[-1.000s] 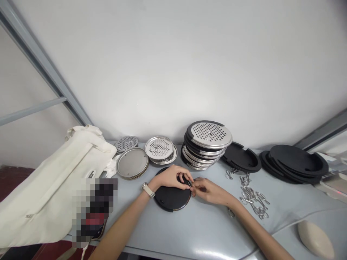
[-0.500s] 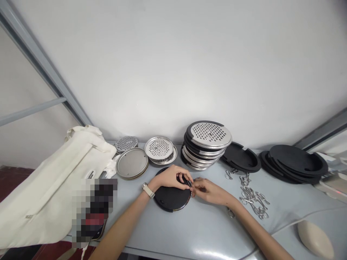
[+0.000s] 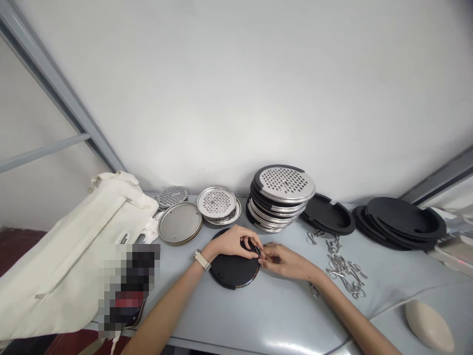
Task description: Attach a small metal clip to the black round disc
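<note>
A round black disc (image 3: 236, 271) with a shiny strip along its lower right edge lies flat on the grey table in front of me. Over its upper part rests my left hand (image 3: 236, 242), wearing a watch (image 3: 201, 260), with thumb and forefinger pinched at the right rim. They meet a small shiny metal clip (image 3: 258, 252), partly hidden by fingertips. From the right, my right hand (image 3: 284, 260) pinches at the same clip, its fingers bent together. A metal ring (image 3: 314, 291) shows beneath the right forearm.
Several looped metal clips (image 3: 345, 268) lie right. Behind stand a tall stack of perforated metal discs with black covers (image 3: 283, 197), smaller perforated discs (image 3: 218, 202), plain metal plates (image 3: 180, 222) and black covers (image 3: 404, 219). A cream bag (image 3: 88, 246) lies left, a beige rounded object (image 3: 428, 325) right.
The right hand's fingers have shifted slightly, its thumb rising toward the clip at the disc's rim. My left hand and the disc are nearly still.
</note>
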The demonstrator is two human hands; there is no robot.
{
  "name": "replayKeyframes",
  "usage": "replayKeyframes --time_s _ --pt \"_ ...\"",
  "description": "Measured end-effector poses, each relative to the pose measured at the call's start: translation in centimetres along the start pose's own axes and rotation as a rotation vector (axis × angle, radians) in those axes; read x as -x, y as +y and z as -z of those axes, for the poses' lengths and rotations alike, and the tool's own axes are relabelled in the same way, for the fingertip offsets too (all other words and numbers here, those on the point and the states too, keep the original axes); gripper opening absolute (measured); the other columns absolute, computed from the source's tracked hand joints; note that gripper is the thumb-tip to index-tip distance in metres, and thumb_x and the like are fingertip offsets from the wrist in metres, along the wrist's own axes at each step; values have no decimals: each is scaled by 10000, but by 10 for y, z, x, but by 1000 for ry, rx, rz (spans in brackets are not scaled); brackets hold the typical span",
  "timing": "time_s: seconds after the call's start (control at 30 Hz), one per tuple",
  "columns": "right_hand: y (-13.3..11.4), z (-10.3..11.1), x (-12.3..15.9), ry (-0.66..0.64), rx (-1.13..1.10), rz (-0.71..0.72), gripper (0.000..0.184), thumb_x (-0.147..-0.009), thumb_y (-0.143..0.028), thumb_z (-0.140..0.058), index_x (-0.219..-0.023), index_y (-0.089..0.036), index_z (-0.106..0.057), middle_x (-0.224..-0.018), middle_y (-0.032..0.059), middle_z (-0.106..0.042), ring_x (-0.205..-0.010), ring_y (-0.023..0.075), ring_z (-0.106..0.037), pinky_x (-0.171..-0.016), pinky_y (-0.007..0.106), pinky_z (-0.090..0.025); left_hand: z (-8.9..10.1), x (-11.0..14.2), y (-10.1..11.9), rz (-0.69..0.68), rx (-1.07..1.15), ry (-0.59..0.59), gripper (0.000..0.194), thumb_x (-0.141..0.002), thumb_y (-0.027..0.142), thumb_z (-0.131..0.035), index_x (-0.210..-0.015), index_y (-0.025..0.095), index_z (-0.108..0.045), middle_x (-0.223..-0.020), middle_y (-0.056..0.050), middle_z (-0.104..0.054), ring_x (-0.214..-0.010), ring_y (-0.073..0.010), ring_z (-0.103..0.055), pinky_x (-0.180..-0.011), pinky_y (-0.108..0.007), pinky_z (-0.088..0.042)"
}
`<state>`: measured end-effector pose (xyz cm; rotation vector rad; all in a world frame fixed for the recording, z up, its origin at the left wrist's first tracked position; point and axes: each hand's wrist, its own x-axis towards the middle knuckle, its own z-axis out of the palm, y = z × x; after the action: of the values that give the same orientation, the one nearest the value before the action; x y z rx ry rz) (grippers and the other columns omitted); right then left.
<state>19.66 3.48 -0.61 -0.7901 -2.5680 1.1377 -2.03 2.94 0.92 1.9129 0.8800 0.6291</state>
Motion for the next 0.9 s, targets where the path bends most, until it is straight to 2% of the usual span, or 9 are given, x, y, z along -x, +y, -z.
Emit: replayKeyframes --time_s 0.2,0.4,0.9 --pt "2 0 1 -8 2 17 312 -930 -376 -451 -696 -175 -498 -689 -8 -510 -663 126 -485 -619 230 -399 1 0 1 9 1 -7 292 -677 168 -698 -967 146 -725 -885 -39 -720 -685 -93 -580 -665 -179 -479" --pt "1 -1 2 5 24 20 295 -922 -377 -465 -716 -174 -522 -695 -4 -530 -701 140 -505 -680 253 -428 1 0 1 1 0 5 285 -674 167 -690 -955 143 -727 -888 -42 -721 -681 -94 -579 -664 -182 -481" --pt "-1 1 1 -8 24 24 319 -938 -364 -433 -708 -169 -537 -666 -4 -535 -661 135 -494 -641 246 -412 0 0 2 -6 8 2 271 -678 148 -677 -944 144 -729 -886 -41 -720 -680 -91 -564 -668 -180 -484"
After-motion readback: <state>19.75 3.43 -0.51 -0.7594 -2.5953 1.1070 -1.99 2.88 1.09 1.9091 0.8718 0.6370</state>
